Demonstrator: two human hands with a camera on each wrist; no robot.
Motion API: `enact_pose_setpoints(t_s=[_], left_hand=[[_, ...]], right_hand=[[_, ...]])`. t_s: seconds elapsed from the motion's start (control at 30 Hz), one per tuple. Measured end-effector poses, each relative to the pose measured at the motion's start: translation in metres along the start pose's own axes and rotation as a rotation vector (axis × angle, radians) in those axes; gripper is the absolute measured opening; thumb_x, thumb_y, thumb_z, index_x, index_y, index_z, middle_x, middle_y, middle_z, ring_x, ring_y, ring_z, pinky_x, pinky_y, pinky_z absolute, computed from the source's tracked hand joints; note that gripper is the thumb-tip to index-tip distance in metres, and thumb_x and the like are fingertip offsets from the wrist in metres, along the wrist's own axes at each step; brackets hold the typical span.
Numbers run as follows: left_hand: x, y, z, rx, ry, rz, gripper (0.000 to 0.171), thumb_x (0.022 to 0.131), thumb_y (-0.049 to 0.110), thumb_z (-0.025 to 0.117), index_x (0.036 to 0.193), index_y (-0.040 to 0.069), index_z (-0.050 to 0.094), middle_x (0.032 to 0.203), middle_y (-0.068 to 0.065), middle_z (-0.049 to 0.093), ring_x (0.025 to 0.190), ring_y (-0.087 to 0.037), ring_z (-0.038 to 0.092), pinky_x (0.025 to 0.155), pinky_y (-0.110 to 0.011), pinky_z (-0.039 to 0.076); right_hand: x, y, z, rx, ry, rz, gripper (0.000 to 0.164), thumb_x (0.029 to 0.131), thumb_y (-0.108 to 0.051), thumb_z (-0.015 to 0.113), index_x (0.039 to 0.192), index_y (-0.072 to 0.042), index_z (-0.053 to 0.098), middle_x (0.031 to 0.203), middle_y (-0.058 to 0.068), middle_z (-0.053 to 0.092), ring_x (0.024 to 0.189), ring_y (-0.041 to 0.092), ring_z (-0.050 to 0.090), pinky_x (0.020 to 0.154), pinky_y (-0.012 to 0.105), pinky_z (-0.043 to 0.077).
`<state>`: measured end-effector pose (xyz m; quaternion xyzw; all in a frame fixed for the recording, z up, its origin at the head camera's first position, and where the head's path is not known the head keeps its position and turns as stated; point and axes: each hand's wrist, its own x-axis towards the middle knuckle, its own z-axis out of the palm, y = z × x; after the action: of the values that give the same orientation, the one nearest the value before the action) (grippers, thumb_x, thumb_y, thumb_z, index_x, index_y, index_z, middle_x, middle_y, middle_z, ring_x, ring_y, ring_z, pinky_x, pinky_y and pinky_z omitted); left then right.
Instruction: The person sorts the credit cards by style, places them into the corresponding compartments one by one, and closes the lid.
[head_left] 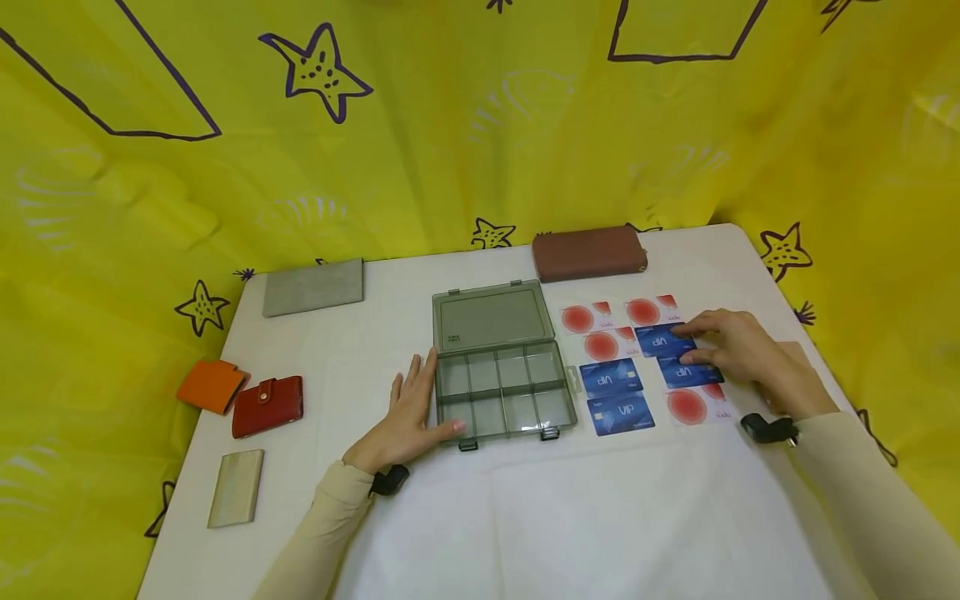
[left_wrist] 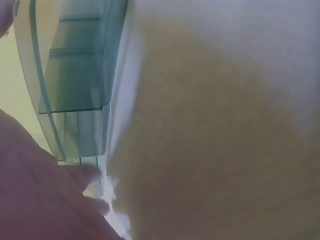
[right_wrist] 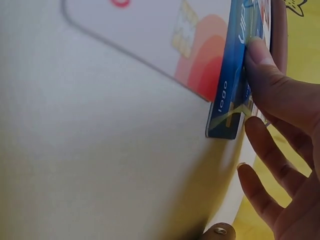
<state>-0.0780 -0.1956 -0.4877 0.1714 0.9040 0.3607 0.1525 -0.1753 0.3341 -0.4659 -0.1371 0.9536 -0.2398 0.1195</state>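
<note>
A green see-through compartment box lies with its lid laid back. My left hand rests along its left side, fingers extended, thumb by the front edge. In the left wrist view the box wall stands beside that hand. My right hand holds a blue VIP card between thumb and index finger, its other fingers loosely bent. Just below lies another blue VIP card, with the thumb over its upper part. In the right wrist view the thumb touches blue cards; the index fingertip is hidden.
More blue cards and red-and-white cards lie right of the box. A brown wallet and grey pouch lie at the back. Left are an orange holder, red wallet and beige case.
</note>
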Motion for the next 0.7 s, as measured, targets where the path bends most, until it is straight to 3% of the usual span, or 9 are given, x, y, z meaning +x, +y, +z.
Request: enact_pose_setpoints(t_s=[0.27, 0.5, 0.7], left_hand=[[-0.004, -0.005, 0.004, -0.110, 0.019, 0.052, 0.132, 0.086, 0.046, 0.088, 0.171, 0.012, -0.008, 0.181, -0.007, -0.005, 0.167, -0.030, -0.007, 0.133, -0.053, -0.011], [-0.005, -0.007, 0.004, -0.118, 0.011, 0.072, 0.139, 0.080, 0.041, 0.094, 0.171, 0.013, -0.008, 0.180, -0.010, -0.005, 0.167, -0.032, -0.008, 0.133, -0.056, -0.010], [-0.005, -0.008, 0.004, -0.120, 0.017, 0.084, 0.139, 0.080, 0.038, 0.094, 0.171, 0.011, -0.007, 0.180, -0.010, -0.004, 0.167, -0.033, -0.008, 0.133, -0.058, -0.010]], right_hand=[[0.000, 0.002, -0.001, 0.041, 0.010, 0.070, 0.062, 0.086, -0.021, 0.090, 0.143, -0.009, 0.068, 0.138, 0.032, 0.063, 0.128, 0.055, 0.048, 0.112, 0.077, 0.036], [0.002, 0.005, -0.004, 0.065, -0.003, 0.063, 0.060, 0.085, -0.024, 0.091, 0.139, -0.009, 0.070, 0.129, 0.028, 0.067, 0.118, 0.048, 0.052, 0.107, 0.072, 0.040], [0.005, 0.011, -0.004, 0.048, 0.039, -0.009, 0.055, 0.088, -0.017, 0.089, 0.138, -0.007, 0.070, 0.131, 0.023, 0.066, 0.115, 0.043, 0.059, 0.103, 0.066, 0.047]])
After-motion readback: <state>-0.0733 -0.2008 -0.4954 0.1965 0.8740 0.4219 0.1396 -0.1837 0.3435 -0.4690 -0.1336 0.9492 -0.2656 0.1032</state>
